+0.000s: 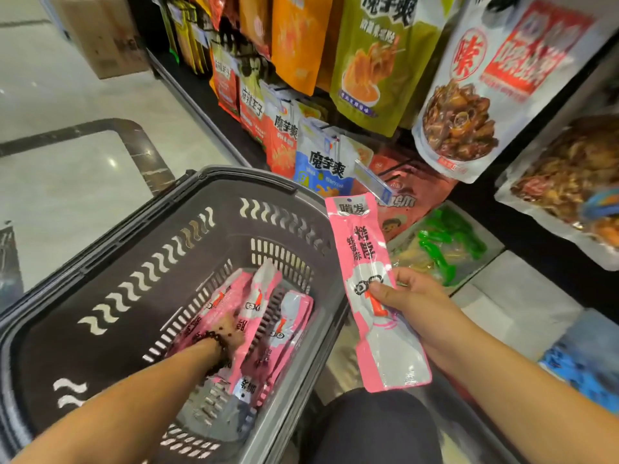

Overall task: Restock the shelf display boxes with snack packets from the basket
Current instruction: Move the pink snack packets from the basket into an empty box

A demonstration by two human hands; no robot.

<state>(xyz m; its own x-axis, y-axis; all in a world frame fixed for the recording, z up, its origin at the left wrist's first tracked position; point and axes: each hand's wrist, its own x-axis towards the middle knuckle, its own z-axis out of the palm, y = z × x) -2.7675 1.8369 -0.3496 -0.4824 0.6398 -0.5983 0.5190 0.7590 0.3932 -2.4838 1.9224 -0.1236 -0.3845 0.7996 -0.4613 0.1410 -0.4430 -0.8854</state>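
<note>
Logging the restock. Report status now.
Right hand holds one pink packet up. Left hand down among packets in basket. Nothing blocking.

A pale, glossy floor (67, 95) with dark inlaid bands carries a cardboard box (100, 35) at its far edge, against the foot of the shelf (187, 85). On the bottom shelf, a display box (445, 249) holds green packets (449, 236).

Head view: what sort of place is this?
Most likely a shop's snack aisle: hanging snack bags on racks, a plastic shopping basket on a tiled floor, and a shelf price-tag holder.
</note>
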